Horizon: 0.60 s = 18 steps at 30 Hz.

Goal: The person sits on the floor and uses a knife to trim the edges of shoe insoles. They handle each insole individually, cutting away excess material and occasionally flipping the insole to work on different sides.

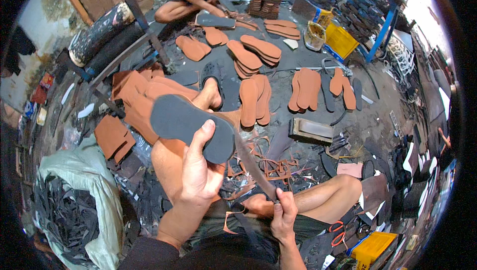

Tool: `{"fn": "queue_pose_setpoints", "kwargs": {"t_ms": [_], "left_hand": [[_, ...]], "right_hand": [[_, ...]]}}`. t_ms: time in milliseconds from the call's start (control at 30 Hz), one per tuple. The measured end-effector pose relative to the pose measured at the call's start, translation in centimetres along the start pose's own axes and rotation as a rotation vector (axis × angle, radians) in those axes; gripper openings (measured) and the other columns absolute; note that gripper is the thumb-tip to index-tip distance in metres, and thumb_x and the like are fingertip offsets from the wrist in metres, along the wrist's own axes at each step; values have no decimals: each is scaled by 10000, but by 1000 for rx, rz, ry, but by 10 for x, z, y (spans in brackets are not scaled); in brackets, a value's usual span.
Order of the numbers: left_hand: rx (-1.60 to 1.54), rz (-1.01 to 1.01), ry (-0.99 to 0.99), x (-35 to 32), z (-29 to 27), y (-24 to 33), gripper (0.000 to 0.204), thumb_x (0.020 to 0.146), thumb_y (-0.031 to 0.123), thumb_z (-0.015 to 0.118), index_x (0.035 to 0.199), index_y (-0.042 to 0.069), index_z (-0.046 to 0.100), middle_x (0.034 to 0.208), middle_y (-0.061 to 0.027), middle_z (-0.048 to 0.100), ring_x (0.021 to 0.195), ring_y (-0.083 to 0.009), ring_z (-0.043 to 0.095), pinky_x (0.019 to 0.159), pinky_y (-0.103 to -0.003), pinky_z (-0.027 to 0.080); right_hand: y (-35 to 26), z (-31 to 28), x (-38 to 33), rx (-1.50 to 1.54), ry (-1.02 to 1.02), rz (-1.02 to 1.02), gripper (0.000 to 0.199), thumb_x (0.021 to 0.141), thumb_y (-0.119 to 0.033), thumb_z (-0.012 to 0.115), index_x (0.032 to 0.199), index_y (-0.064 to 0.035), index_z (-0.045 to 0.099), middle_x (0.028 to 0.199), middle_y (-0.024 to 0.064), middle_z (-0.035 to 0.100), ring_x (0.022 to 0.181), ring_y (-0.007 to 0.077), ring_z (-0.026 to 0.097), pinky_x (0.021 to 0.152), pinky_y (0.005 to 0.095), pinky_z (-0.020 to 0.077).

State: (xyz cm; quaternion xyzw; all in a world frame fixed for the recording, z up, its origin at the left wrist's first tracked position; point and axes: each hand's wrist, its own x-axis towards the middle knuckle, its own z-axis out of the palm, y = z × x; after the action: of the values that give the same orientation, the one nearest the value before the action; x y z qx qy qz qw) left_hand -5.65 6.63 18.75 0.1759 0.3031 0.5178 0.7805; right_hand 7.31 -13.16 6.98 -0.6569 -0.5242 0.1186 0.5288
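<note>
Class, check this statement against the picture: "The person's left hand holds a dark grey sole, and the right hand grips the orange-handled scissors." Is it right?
Not quite: the right hand grips a long, narrow blade, not the orange-handled scissors, which lie at the lower right of the head view. The left hand does hold a dark grey sole.

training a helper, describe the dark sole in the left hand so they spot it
Find the pale green sack at lower left, then the left hand to its right. The dark grey sole is held there, beside the knife blade. Unlike the orange-brown soles lying beyond it, it is dark and held up.
</note>
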Motion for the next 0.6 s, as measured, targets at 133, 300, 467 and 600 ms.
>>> {"fn": "queue_pose_setpoints", "kwargs": {"t_ms": [133, 300, 467, 600], "left_hand": [[-76, -100, -9, -1, 23, -11, 272, 898, 236, 690, 1120, 116, 587, 985, 16, 647, 890, -87, 640, 750, -271, 554], [-194, -32, 103, -1, 47, -19, 279, 893, 259, 709, 1030, 40, 602, 860, -78, 662, 722, -151, 664, 633, -266, 593], [-266, -94, 83, 3, 47, -22, 284, 880, 261, 725, 1020, 42, 612, 870, -76, 670, 731, -161, 672, 654, -271, 601], [-227, -195, 23, -5, 39, -22, 276, 895, 261, 701, 1037, 43, 607, 910, -72, 680, 750, -166, 683, 684, -281, 614]], "right_hand": [[8, -1, -20, -38, 56, -3, 445, 845, -5, 604, 1274, -119, 579, 872, 131, 590, 749, 292, 583, 650, 389, 482], [10, 5, -21, -81, 102, -30, 426, 838, -24, 620, 1251, -124, 585, 893, 131, 608, 751, 290, 589, 637, 394, 486], [12, 18, -11, 5, 78, -19, 450, 825, 3, 620, 1259, -113, 596, 889, 126, 605, 750, 289, 588, 641, 393, 488], [7, 23, 19, -35, 94, -55, 464, 834, 23, 618, 1282, -95, 592, 895, 130, 596, 748, 275, 584, 636, 378, 489]]}}
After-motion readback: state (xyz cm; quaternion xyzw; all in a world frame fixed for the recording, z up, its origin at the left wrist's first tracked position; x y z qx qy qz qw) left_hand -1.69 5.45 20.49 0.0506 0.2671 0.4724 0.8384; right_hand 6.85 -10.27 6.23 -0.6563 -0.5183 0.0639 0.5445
